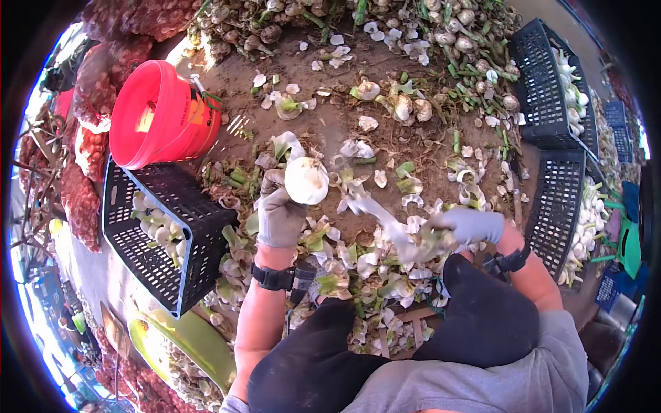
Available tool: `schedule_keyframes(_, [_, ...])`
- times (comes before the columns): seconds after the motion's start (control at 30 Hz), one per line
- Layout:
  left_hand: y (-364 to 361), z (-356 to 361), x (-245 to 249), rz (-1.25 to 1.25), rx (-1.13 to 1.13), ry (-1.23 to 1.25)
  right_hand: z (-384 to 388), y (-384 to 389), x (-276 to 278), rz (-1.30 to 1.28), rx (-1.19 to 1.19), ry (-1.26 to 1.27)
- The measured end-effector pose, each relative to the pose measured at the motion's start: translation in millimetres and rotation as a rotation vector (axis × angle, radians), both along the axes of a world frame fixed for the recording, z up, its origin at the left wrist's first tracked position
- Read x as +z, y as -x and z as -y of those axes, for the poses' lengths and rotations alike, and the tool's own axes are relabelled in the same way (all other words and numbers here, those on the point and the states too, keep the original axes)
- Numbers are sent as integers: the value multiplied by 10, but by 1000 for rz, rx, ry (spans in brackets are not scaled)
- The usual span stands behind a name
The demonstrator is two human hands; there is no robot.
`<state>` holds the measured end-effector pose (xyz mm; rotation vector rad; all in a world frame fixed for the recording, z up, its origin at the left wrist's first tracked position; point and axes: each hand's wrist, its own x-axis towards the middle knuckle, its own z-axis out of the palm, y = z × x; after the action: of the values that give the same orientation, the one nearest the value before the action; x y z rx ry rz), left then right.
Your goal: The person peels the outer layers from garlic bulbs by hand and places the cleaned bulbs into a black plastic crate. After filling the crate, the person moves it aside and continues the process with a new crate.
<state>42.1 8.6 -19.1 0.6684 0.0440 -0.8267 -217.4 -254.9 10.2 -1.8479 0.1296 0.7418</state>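
Observation:
A large white garlic bulb (306, 181) is in my gloved left hand (281, 215), with the fingers closed around its left and lower side. A strip of pale skin sticks up behind the bulb. To the right, my gloved right hand (474, 226) hovers above my knee, apart from the bulb. Its fingers are smeared by motion, and a blurred pale streak of garlic skin (385, 221) runs beside them. Whether the hand grips that skin cannot be made out. Below both hands lie many garlic peelings (368, 265).
At left, a red bucket (200, 127) stands by a black crate (200, 206) with garlic inside. Two more black crates, an upper one (540, 89) and a lower one (551, 199), hold garlic at right. A garlic heap (454, 34) lies ahead, a green basin (196, 337) lower left.

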Motion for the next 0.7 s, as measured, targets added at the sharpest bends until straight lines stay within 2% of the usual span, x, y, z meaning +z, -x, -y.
schedule_keyframes(0.07, [16, -21, 48, -7, -11, 50, -90, -37, -140, -28, 212, 115])
schedule_keyframes(0.1, [18, -38, 62, -13, -19, 61, -69, -71, -238, 185, 430, 487])
schedule_keyframes(0.13, [26, -44, 93, -20, -25, 72, -82, -197, -140, 246, 234, 381])
schedule_keyframes(0.17, [39, -31, 140, 90, -41, 96, -123, -358, -34, 300, 39, 272])
schedule_keyframes(0.2, [38, -33, 150, 277, -21, 9, -181, -524, 49, 350, -156, 162])
schedule_keyframes(0.27, [24, -9, 162, 654, 19, -161, -250, -775, 85, 26, -504, -636])
schedule_keyframes(0.3, [49, 4, 252, 558, 43, -199, -330, -889, 95, -39, -505, -848])
schedule_keyframes(0.33, [46, 7, 271, 686, 36, -252, -420, -999, 98, -105, -504, -1062])
schedule_keyframes(0.43, [60, 29, 352, 1041, 65, -431, -764, -1181, 143, -124, -620, -1050])
schedule_keyframes(0.53, [108, 39, 420, 1322, 63, -509, -982, -1309, 74, 8, -741, -1055])
schedule_keyframes(0.57, [113, 55, 438, 1389, 103, -512, -942, -1296, 15, 5, -602, -1129])
schedule_keyframes(0.7, [106, 29, 445, 1408, 116, -576, -1013, -1301, 10, -29, -728, -1119])
